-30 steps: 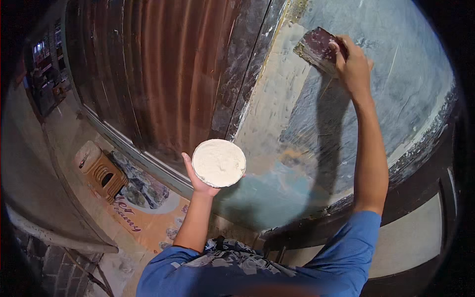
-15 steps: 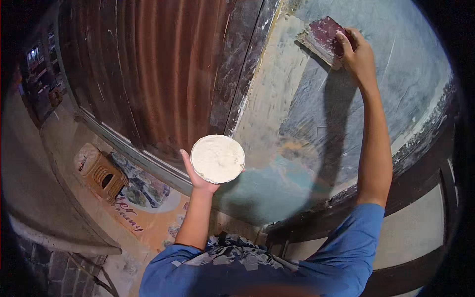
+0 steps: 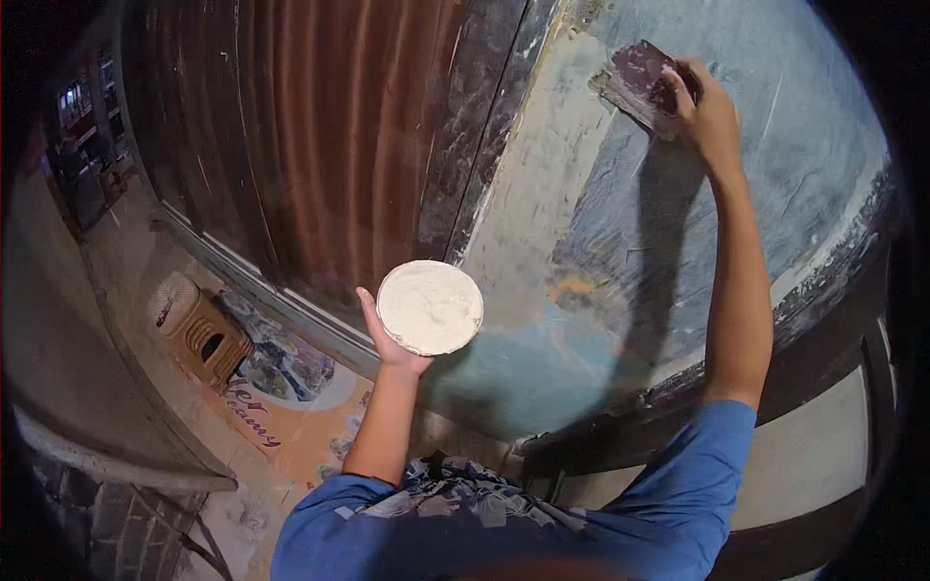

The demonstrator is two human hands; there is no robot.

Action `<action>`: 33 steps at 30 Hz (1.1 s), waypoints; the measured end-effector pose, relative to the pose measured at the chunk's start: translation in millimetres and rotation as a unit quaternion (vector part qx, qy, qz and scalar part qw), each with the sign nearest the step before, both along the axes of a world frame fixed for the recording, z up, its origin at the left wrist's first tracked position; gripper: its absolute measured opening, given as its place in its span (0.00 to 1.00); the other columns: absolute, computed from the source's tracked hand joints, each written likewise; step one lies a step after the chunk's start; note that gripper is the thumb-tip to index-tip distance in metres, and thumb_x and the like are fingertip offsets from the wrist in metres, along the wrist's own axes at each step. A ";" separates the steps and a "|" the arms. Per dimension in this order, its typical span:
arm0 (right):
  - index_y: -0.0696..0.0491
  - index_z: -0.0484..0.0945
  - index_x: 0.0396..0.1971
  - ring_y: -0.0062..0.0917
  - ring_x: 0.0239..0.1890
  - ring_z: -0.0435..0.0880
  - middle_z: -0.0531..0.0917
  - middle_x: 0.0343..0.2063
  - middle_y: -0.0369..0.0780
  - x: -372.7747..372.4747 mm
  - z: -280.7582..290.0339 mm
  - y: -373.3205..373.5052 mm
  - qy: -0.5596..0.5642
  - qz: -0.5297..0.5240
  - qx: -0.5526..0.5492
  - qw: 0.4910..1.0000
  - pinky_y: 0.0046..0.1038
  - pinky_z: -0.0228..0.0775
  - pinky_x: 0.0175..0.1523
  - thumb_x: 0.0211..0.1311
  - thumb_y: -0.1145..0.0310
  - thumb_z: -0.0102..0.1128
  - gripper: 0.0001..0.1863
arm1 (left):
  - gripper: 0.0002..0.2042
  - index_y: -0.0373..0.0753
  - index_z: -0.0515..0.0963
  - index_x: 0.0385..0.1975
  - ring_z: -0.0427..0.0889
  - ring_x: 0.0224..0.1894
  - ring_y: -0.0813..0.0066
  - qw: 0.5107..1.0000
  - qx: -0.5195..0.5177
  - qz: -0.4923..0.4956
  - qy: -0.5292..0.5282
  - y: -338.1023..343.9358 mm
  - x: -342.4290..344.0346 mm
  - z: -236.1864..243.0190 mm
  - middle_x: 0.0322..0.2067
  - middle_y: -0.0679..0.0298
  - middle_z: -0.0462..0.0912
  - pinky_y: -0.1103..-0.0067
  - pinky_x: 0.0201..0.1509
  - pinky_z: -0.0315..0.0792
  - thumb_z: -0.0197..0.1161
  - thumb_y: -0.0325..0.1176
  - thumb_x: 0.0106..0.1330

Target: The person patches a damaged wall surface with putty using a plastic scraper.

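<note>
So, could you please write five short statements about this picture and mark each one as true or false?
1. The left hand supports a round tub of pale paste. True.
2. The right hand is empty. False: the right hand holds a dark red scraper.
3. A brown stool is to the left of the tub. True.
4. The person's sleeves are yellow. False: the sleeves are blue.
5. A pale strip runs along the left side of the grey panel. True.
</note>
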State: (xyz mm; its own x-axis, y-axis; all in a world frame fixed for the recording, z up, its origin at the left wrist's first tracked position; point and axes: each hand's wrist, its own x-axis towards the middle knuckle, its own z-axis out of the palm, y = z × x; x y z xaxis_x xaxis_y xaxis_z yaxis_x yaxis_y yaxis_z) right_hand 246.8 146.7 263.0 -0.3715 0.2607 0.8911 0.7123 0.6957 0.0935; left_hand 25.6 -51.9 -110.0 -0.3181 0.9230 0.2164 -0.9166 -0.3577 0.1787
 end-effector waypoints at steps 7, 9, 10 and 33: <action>0.46 0.80 0.48 0.39 0.44 0.86 0.87 0.39 0.42 10.7 -2.8 7.9 -0.027 0.041 -0.030 0.998 0.34 0.73 0.48 0.69 0.53 0.57 0.16 | 0.47 0.43 0.63 0.67 0.69 0.61 0.33 1.000 0.007 -0.009 -0.019 -1.8 0.6 5.4 0.65 0.47 0.66 0.26 0.51 0.64 0.38 0.79 0.60; 0.46 0.80 0.47 0.38 0.44 0.86 0.87 0.38 0.42 1.4 -6.4 -0.7 -0.032 -0.032 0.019 0.999 0.33 0.73 0.47 0.69 0.53 0.57 0.16 | 0.48 0.41 0.65 0.66 0.70 0.62 0.38 1.000 0.010 -0.004 0.008 -3.1 -1.0 4.9 0.65 0.49 0.67 0.28 0.53 0.65 0.37 0.79 0.60; 0.46 0.80 0.47 0.38 0.44 0.86 0.87 0.38 0.42 2.8 -3.1 -1.1 -0.032 -0.032 0.020 0.999 0.33 0.73 0.47 0.69 0.53 0.57 0.16 | 0.48 0.41 0.65 0.66 0.70 0.62 0.38 1.000 0.011 -0.005 0.009 -2.4 -1.3 4.2 0.65 0.49 0.67 0.28 0.53 0.65 0.37 0.79 0.60; 0.45 0.79 0.49 0.40 0.46 0.85 0.87 0.41 0.43 10.3 13.3 8.4 0.012 0.012 -0.003 1.000 0.36 0.72 0.49 0.69 0.55 0.56 0.15 | 0.48 0.44 0.64 0.67 0.70 0.62 0.36 1.000 -0.010 0.004 0.000 -6.0 -8.6 4.8 0.66 0.51 0.66 0.27 0.51 0.65 0.38 0.80 0.59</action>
